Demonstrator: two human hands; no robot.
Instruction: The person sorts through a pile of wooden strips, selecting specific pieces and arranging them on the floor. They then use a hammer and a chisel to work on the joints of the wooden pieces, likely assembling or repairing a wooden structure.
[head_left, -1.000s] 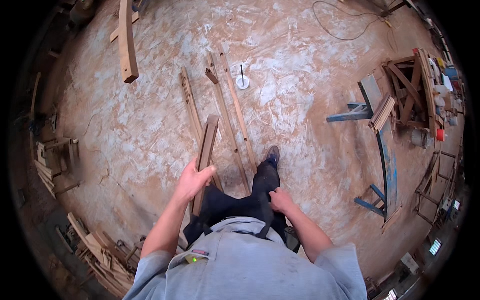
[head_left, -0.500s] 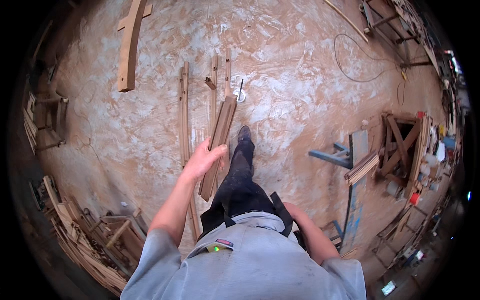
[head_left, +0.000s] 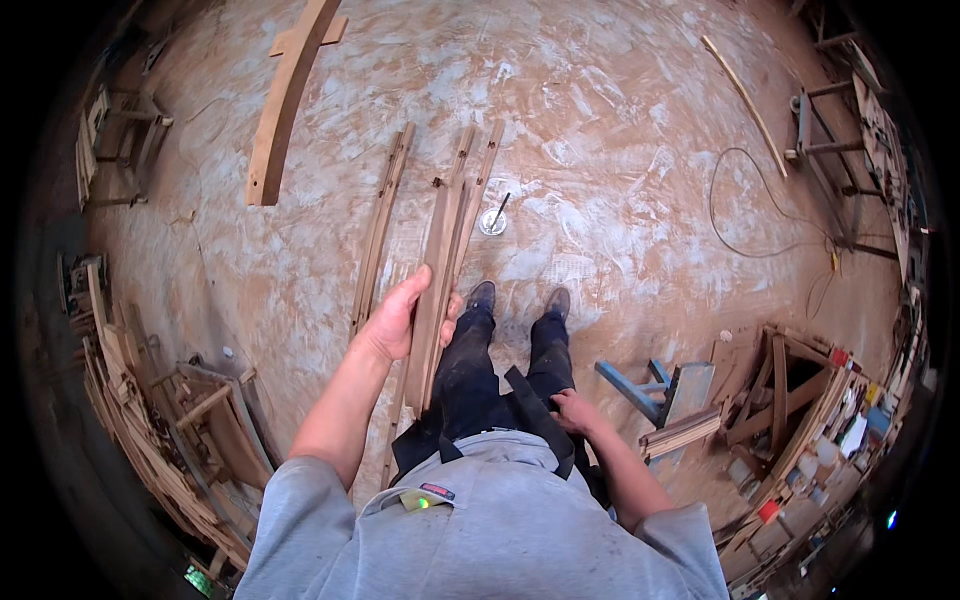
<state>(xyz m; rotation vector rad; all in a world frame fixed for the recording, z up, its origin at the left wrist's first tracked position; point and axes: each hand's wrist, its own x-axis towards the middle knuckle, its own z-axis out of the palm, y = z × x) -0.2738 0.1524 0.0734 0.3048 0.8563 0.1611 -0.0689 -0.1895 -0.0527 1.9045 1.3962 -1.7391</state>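
Observation:
My left hand (head_left: 398, 318) is closed around a brown wooden piece (head_left: 435, 250) that looks grooved lengthwise, held upright-pointing ahead of me above the floor. Beyond and beside it lie long thin wooden rails (head_left: 383, 215) with dark slots or fittings near their far ends. To the right of these rails a small round white container (head_left: 492, 222) stands on the floor with a dark stick leaning out of it. My right hand (head_left: 572, 411) is down by my right thigh, fingers curled in; whatever they grip there is too small to make out.
A thick curved timber (head_left: 285, 110) with a cross-piece is at the far left. On the right stand a blue metal stand (head_left: 635, 390), stacked strips (head_left: 685, 432) and a wooden frame (head_left: 785, 395). A cable (head_left: 715, 190) loops across the floor. Piled boards (head_left: 150, 430) line the left.
The wooden piece in my left hand has swung more upright in view. My right hand has come into sight by my thigh. Both feet now show, and the view has shifted.

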